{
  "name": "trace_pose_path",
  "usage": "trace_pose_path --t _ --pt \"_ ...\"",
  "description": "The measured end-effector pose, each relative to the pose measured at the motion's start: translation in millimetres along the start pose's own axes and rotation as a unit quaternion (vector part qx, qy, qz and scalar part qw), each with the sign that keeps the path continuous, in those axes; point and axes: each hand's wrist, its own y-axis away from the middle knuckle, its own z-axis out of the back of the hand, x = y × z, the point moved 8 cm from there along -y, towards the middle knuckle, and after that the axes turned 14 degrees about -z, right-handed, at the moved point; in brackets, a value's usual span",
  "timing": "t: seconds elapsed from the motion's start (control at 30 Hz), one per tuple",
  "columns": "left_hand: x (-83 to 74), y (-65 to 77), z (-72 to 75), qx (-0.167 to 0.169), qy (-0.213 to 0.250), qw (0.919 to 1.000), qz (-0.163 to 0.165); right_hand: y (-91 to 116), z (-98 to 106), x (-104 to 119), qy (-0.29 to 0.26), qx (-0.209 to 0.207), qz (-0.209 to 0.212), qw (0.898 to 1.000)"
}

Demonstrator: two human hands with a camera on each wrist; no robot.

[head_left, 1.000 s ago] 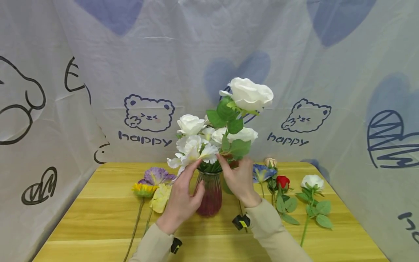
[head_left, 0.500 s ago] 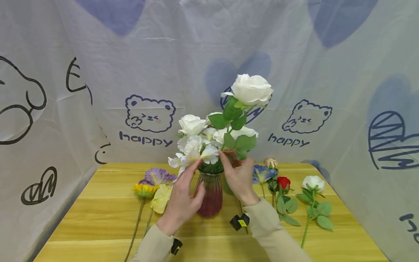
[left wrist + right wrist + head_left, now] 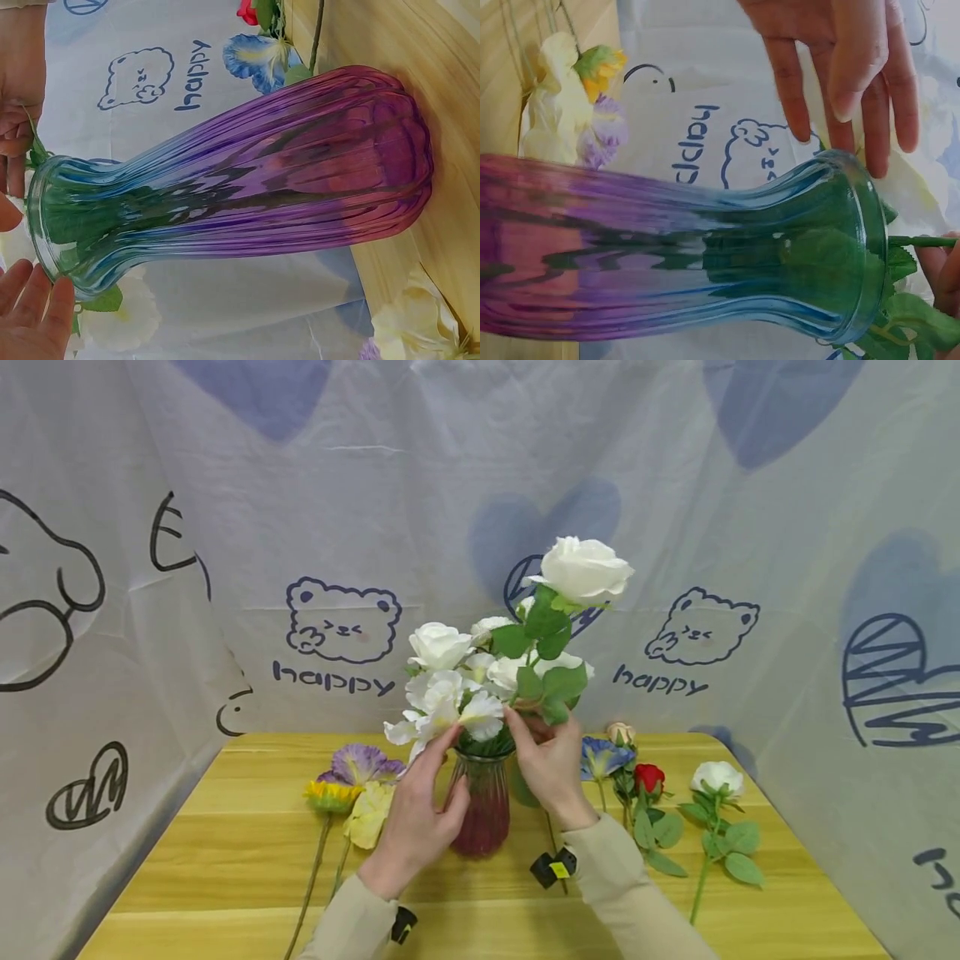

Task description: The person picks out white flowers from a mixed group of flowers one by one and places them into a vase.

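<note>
A ribbed glass vase (image 3: 480,814), pink-purple below and bluish at its neck, stands upright holding several white flowers. My right hand (image 3: 553,768) pinches the stem of a tall white rose (image 3: 587,570) just above the rim, on the right side. Leaves partly hide that grip; in the right wrist view a green stem (image 3: 922,241) runs up to its fingertips (image 3: 946,274). On the left side, my left hand (image 3: 422,810) reaches up beside the neck. Its straight fingers (image 3: 877,135) lie against a ruffled white flower (image 3: 438,697) by the rim.
Left of the vase lie a purple flower (image 3: 360,764), a yellow-orange flower (image 3: 330,795) and a pale yellow flower (image 3: 370,814). On the right are a blue flower (image 3: 602,757), a red rose (image 3: 648,778), a peach rose (image 3: 620,732) and a white rose with leaves (image 3: 716,777).
The tall white rose has swung slightly to the right and its leaves have turned, with my right hand still at its stem. My left hand has barely moved.
</note>
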Motion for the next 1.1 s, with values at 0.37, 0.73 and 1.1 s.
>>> trace_pose_path --t 0.37,0.73,1.1 --pt "3.4 0.6 -0.3 0.01 0.016 0.9996 0.019 -2.4 9.7 12.9 -0.104 -0.03 0.054 0.993" --pt "3.6 -5.0 5.0 -0.006 0.0 1.0 -0.002 -1.4 -6.3 12.5 -0.029 0.016 0.033 0.999" --pt "4.5 -5.7 7.1 -0.004 -0.001 1.0 0.0 -3.7 -12.6 7.8 0.02 0.017 0.016 1.0"
